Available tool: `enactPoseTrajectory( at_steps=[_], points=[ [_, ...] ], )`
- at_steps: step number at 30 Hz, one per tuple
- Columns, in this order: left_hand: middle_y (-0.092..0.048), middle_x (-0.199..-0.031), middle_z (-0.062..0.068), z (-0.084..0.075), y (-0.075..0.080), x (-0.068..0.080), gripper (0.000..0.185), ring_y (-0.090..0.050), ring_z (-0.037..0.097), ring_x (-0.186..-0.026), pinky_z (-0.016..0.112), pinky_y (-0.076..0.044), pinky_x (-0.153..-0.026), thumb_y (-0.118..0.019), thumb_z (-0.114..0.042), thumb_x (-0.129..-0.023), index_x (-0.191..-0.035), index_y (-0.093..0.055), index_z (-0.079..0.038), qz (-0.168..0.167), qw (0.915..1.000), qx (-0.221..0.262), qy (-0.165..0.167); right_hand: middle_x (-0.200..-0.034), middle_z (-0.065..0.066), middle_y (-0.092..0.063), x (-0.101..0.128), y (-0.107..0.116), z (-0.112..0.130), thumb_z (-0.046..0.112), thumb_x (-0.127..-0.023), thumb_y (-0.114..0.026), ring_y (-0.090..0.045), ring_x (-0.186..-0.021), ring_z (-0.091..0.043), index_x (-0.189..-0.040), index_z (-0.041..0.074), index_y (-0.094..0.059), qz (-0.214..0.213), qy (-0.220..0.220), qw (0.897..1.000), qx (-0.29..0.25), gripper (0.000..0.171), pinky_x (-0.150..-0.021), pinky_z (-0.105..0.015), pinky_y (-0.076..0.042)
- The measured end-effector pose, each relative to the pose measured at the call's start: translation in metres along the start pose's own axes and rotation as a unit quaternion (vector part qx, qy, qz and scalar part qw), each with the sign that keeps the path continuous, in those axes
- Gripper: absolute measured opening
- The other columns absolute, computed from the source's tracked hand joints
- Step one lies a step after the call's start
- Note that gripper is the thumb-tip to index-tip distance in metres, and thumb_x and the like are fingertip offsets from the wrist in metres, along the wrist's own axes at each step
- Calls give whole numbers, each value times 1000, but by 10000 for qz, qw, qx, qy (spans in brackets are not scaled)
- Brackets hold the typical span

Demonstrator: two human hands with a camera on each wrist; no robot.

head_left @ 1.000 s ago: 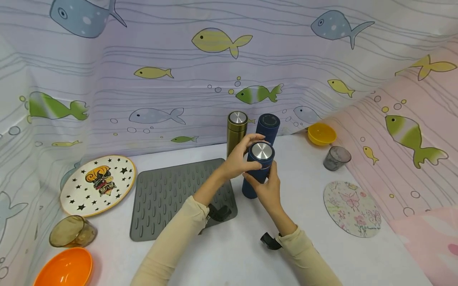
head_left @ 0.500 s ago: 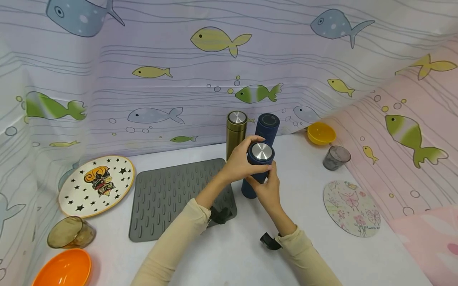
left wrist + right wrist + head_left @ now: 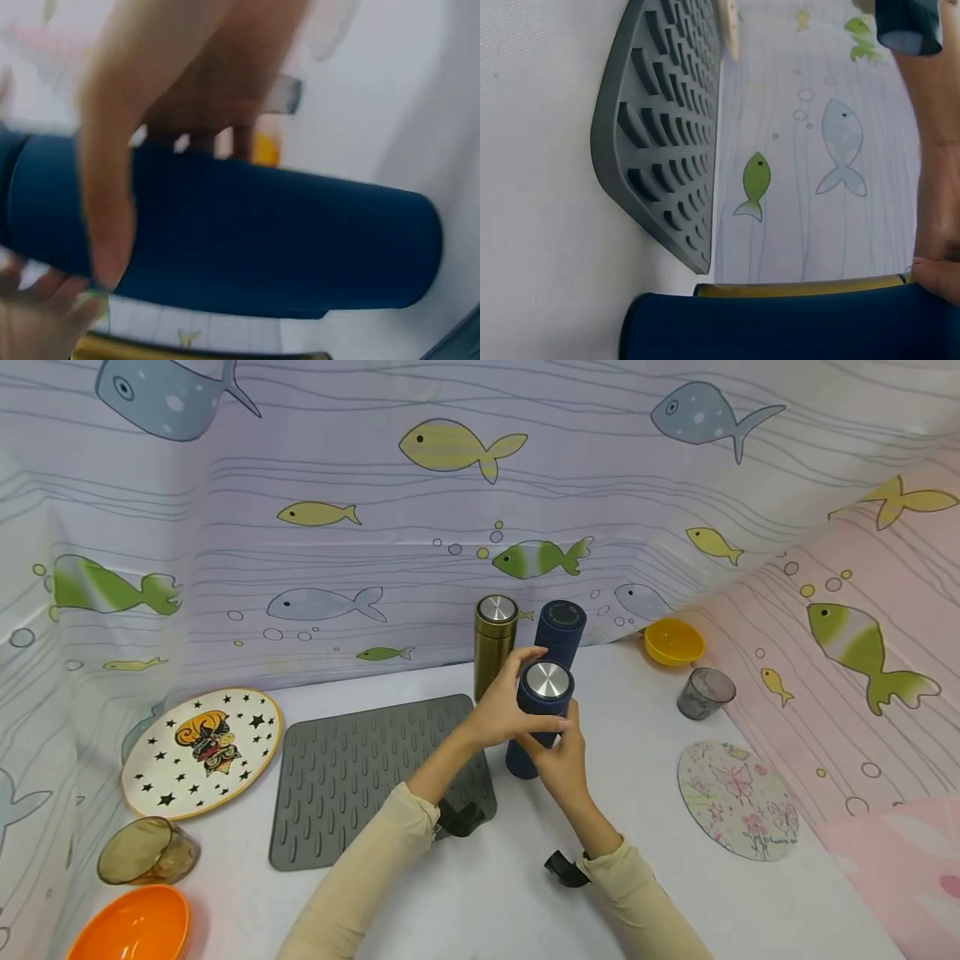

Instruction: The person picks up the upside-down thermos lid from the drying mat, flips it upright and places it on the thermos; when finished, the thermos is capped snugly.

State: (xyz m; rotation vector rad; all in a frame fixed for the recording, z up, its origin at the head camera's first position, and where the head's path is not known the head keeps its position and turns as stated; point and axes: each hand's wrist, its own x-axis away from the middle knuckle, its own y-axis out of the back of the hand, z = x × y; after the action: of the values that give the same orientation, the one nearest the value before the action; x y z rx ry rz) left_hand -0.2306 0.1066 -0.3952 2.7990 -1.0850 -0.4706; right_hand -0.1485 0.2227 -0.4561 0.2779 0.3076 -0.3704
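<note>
A dark blue flask (image 3: 534,727) with a silver-topped lid (image 3: 547,680) stands on the white table, just right of the grey ridged mat (image 3: 367,768). My left hand (image 3: 512,702) curls round the lid and upper part of this flask (image 3: 247,225). My right hand (image 3: 558,756) grips the blue body from the near side, just under the lid. The flask's lower body (image 3: 795,326) fills the bottom of the right wrist view. Behind it stand a gold flask (image 3: 493,639) and a second dark blue flask (image 3: 561,628).
A star-patterned plate (image 3: 201,750), a brown glass (image 3: 146,862) and an orange bowl (image 3: 131,925) lie at the left. A yellow bowl (image 3: 673,641), a grey cup (image 3: 705,692) and a floral round coaster (image 3: 738,799) lie at the right. Fish-patterned cloth walls the table.
My left hand's fingers have shifted round the lid, the thumb now lower across the flask's front. The flask stays in place.
</note>
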Motion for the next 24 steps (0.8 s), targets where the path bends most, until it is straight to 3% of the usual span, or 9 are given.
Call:
enactPoseTrajectory(
  at_steps=[2,3,6,8,13,16,18,22,24],
  points=[
    [-47,-143,11,-1,-1,1,86,-51,24,-127,39,-44,-107,-84,-25,-76,-145,-35,-9,-190,9987,-462,124,-133,-18,-57,0,0,-1,6,-81,-80,-54,-125,-32,-138,4,-42,-18,72,10000,21,69,-103,-55,-43],
    [-50,-138,13,-1,-1,0,83,-55,27,-122,40,-48,-103,-83,-24,-77,-143,-38,-7,-182,9988,-429,143,-132,-17,-57,0,0,-1,7,-82,-80,-54,-125,-32,-138,4,-42,-5,80,10000,24,69,-102,-55,-44],
    [-50,-137,19,-1,4,-2,74,-53,35,-124,48,-45,-105,-75,-11,-78,-143,-40,-2,223,9989,403,66,-134,-15,-56,1,0,0,11,-82,-81,-53,-125,-30,-141,6,-40,58,37,10000,21,71,-104,-55,-42],
    [-44,-143,17,-1,6,-2,78,-46,33,-130,53,-39,-110,-74,-7,-77,-146,-40,-5,363,9981,487,126,-135,-14,-54,1,0,-1,12,-83,-81,-51,-127,-29,-142,7,-39,107,6,9999,6,73,-105,-55,-41],
    [-46,-141,10,-2,2,1,81,-49,25,-127,48,-43,-107,-83,-23,-76,-144,-41,-12,-108,9989,-438,102,-138,-15,-52,2,-1,-1,8,-83,-80,-50,-129,-30,-143,8,-39,85,46,10000,-22,73,-105,-54,-41],
    [-47,-143,17,1,1,0,77,-48,32,-129,51,-38,-110,-71,-16,-78,-145,-36,-6,-40,9993,342,-129,-138,-14,-53,1,-1,-1,10,-82,-81,-51,-127,-29,-143,9,-38,58,-24,10000,-60,74,-104,-53,-42],
    [-41,-148,18,3,0,0,83,-42,32,-134,51,-33,-114,-70,-13,-76,-149,-30,-5,-13,9984,546,-127,-138,-14,-53,1,-1,-1,9,-82,-81,-51,-127,-29,-143,9,-38,74,-101,9999,-96,75,-105,-52,-41],
    [-47,-143,13,1,-1,1,84,-49,26,-129,43,-42,-109,-79,-18,-76,-147,-33,-9,-154,9997,-74,169,-140,-18,-50,2,-3,-1,3,-82,-79,-48,-130,-32,-145,6,-36,69,-166,9998,-108,77,-108,-54,-38],
    [-51,-137,16,2,0,0,80,-54,28,-121,42,-48,-102,-79,-16,-76,-143,-38,-6,-3,9997,177,169,-140,-21,-50,3,-3,12,0,-82,-78,-47,-131,-35,-144,1,-36,89,-198,9997,-101,76,-109,-56,-36]
  ],
)
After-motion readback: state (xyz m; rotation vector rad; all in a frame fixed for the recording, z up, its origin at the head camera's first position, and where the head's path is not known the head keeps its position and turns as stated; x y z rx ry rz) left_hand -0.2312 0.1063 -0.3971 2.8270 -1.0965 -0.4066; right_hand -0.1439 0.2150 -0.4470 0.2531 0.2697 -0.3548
